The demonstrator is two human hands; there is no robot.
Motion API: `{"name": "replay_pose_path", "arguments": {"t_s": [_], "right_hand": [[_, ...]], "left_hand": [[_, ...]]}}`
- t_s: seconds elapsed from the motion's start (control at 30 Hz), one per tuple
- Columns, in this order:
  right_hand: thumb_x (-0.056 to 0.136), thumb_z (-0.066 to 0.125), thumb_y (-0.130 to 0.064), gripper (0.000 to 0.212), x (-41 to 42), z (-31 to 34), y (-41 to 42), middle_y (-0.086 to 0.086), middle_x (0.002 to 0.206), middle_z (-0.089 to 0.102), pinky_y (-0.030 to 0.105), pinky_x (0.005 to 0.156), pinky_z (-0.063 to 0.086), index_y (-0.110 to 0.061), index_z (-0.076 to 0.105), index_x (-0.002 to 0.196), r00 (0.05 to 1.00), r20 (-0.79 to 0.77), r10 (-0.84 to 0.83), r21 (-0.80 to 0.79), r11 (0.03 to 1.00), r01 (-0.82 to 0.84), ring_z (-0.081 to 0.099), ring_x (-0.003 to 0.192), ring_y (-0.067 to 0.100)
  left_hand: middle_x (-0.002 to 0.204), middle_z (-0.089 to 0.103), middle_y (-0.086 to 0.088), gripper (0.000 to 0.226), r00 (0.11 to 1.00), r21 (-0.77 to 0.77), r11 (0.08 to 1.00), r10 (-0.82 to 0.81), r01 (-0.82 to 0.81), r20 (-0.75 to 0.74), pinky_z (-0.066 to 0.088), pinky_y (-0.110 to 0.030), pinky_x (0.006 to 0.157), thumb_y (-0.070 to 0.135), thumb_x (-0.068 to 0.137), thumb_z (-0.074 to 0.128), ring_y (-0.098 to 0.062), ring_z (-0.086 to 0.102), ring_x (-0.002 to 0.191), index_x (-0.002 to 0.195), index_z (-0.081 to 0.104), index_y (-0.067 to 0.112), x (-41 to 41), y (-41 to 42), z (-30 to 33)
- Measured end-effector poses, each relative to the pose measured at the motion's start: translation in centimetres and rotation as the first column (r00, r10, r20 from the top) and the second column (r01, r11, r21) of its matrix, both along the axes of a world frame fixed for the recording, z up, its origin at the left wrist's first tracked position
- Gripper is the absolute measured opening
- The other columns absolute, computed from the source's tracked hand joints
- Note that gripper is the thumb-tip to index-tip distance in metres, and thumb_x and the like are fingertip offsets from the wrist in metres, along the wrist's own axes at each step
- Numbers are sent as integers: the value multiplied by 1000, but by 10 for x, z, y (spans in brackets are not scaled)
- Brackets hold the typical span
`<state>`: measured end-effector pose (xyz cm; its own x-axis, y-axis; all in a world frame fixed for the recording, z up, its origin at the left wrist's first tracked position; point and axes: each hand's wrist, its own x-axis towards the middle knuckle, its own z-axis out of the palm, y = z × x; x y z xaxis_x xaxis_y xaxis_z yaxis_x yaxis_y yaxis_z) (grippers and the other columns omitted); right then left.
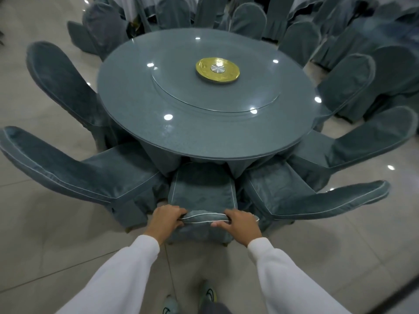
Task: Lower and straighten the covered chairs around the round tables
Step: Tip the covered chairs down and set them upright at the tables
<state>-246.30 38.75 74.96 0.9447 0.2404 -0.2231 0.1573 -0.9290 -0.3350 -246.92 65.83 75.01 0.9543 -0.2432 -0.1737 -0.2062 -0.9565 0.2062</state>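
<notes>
Two white sleeves [127, 275] reach forward from the bottom edge, with a pair of green-trimmed shoes [207, 294] on the pale tiled floor [45, 245] between them. Both hands sit on the top edge of the nearest covered chair [201, 196], which faces the round bench [204, 98] with its seat tucked just under the rim. Left hand [166, 219] has its grip closed over the left end of the chair's piped backrest top, fingers curled round the fabric. Right hand [241, 224] holds the right end in the same way, its grip narrow, thumb under the piping and fingers over it. That chair stands between two neighbours: a covered chair on the left [74, 168] and a covered chair on the right [317, 200], both with backs splayed outward in the wide-angle view and seats pointing toward the bench. More chairs in the same grey-blue covers ring the bench further round, and others crowd the far background. On the bench lies a glass top with a round turntable [215, 91], and at its centre a gold disc [217, 69] with a silver hub. Ceiling lights show as bright spots in the glass and on the floor.
</notes>
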Motion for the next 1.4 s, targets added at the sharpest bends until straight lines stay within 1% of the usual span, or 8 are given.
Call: {"name": "replay_pose_path", "arguments": {"t_s": [0.1, 0.2, 0.3, 0.43, 0.57, 0.77, 1.1, 1.4], "right_hand": [[75, 43, -94, 68, -2, -5, 2, -5, 83, 66, 36, 74, 48, -30, 63, 88, 1000, 21, -2, -5, 1000, 2, 59, 73, 14], [71, 37, -99, 76, -6, -8, 0, -10, 94, 66, 37, 86, 48, -36, 68, 103, 999, -14, -31, 27, 999, 31, 62, 87, 13], [70, 36, -100, 81, -4, -6, -3, -14, 102, 66, 36, 96, 41, -37, 68, 110, 995, -95, -43, 136, 989, 56, 59, 96, 10], [84, 55, -78, 47, 12, -1, -1, -18, 94, 72, 33, 91, 52, -35, 72, 97, 970, -223, -96, 336, 927, 169, 64, 90, 3], [97, 60, -50, 24, 31, 0, 27, -12, 89, 74, 39, 85, 56, -29, 71, 93, 982, -178, -65, 402, 906, 133, 67, 85, 8], [100, 60, -38, 15, 43, 6, 101, -11, 89, 74, 31, 82, 56, -30, 70, 93, 987, -154, 37, 458, 888, 38, 68, 83, 6], [99, 61, -32, 13, 45, 27, 281, -10, 85, 74, 33, 79, 59, -27, 72, 94, 985, -124, 124, 458, 887, -54, 70, 79, 6], [100, 61, -32, 15, 55, 43, 438, -8, 84, 74, 29, 79, 58, -24, 73, 96, 970, -113, 214, 504, 854, -130, 70, 80, 9]], "left_hand": [[89, 70, 11, 26, 999, -24, 999, 46, -47, -18, 56, -35, 77, 39, 80, 75, -16, 67, 86, 105, 68, 37, -4, 3, -1], [97, 70, 11, 29, 998, -14, 999, 44, -44, -53, 57, -38, 82, 38, 82, 76, -16, 67, 92, 109, 67, 36, -2, 0, 5], [102, 68, 13, 29, 985, -152, 985, 62, -87, -162, 54, -33, 85, 33, 83, 75, -11, 64, 95, 111, 68, 35, -1, 1, 13], [99, 69, 21, 21, 974, -374, 908, 124, -189, -191, 53, -21, 84, 32, 85, 77, 4, 64, 92, 105, 72, 37, -10, 19, 19], [88, 71, 22, 12, 943, -468, 818, 293, -333, -160, 52, -16, 77, 27, 90, 73, 5, 66, 84, 91, 72, 39, -18, 45, 24], [89, 72, 20, 11, 897, -540, 728, 420, -422, -135, 52, -14, 75, 23, 92, 71, 5, 65, 84, 94, 73, 33, -25, 102, 30], [89, 70, 17, 8, 834, -640, 598, 537, -481, -125, 55, -19, 76, 28, 95, 67, -1, 65, 86, 96, 69, 35, -38, 260, 41], [86, 71, 16, 7, 779, -669, 543, 621, -507, -87, 56, -21, 74, 24, 92, 69, -1, 66, 81, 93, 71, 31, -38, 387, 59]]}}
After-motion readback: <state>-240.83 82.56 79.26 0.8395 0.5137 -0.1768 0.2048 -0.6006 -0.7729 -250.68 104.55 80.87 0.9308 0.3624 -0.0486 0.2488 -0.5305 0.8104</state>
